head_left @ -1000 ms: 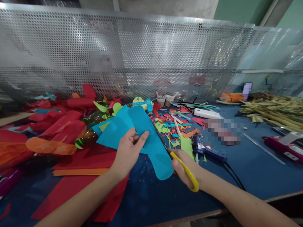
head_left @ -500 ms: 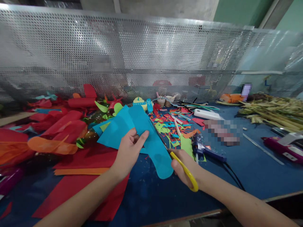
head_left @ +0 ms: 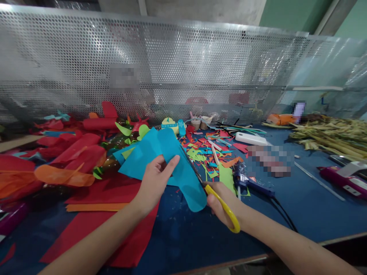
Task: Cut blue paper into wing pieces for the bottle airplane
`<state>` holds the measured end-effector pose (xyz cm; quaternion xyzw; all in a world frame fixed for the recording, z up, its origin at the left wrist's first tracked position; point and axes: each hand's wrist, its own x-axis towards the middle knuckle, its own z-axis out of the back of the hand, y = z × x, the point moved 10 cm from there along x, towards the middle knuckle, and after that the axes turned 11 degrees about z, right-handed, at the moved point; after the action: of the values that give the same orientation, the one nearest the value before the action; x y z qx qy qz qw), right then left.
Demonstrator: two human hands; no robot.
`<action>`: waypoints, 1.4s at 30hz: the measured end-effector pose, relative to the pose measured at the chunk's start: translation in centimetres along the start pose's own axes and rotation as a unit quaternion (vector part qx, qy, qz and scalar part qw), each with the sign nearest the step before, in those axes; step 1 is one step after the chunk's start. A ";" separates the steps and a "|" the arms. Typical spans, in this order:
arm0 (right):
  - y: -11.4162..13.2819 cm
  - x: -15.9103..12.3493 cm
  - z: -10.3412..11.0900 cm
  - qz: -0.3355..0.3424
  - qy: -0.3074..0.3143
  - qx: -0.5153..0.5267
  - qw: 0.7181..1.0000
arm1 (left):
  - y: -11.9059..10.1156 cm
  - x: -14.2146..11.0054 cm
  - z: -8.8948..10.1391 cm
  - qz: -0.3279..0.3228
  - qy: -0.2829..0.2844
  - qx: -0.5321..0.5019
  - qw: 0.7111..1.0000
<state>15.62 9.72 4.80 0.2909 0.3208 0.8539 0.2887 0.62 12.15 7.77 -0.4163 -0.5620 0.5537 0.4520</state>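
Observation:
My left hand pinches a sheet of light blue paper above the blue table, thumb on top and fingers behind. A long rounded tongue of that paper hangs down to the right of the hand. My right hand grips yellow-handled scissors, fingers through the loop. Their thin blades run up and left along the right edge of the paper tongue.
Red and orange paper shapes pile at the left. Coloured paper scraps litter the middle. A blue glue gun with a black cord lies right of my right hand. Dried leaves sit far right. A perforated metal screen closes the back.
The blue paper has turned slightly, its rounded lower end rising and shifting left. The scissors have crept a little further along the paper's edge. Both hands have barely shifted.

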 end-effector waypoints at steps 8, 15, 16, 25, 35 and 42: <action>1.3 0.1 0.4 0.061 0.000 -0.025 0.998 | -0.1 0.0 -0.2 -0.013 0.003 0.035 0.999; 2.0 0.1 0.1 0.085 0.022 0.041 0.995 | -0.7 -0.3 -0.7 -0.032 0.020 0.064 0.997; 1.9 0.1 0.1 0.081 0.022 0.043 0.996 | -0.8 -0.4 -0.8 -0.036 0.023 0.069 0.997; 1.7 0.3 0.1 0.069 0.027 0.039 0.996 | -1.4 -0.8 -0.7 -0.058 0.010 0.095 0.994; 1.4 0.3 0.6 0.072 -0.006 0.007 0.997 | -1.5 -0.9 -0.6 -0.048 0.001 0.089 0.995; 0.7 0.4 0.2 0.033 0.010 0.019 0.999 | -1.3 -0.9 -0.6 -0.031 0.004 0.069 0.997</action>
<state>15.29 9.58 5.53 0.2980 0.3300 0.8597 0.2516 1.47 11.42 9.04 -0.3687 -0.5331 0.5754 0.4987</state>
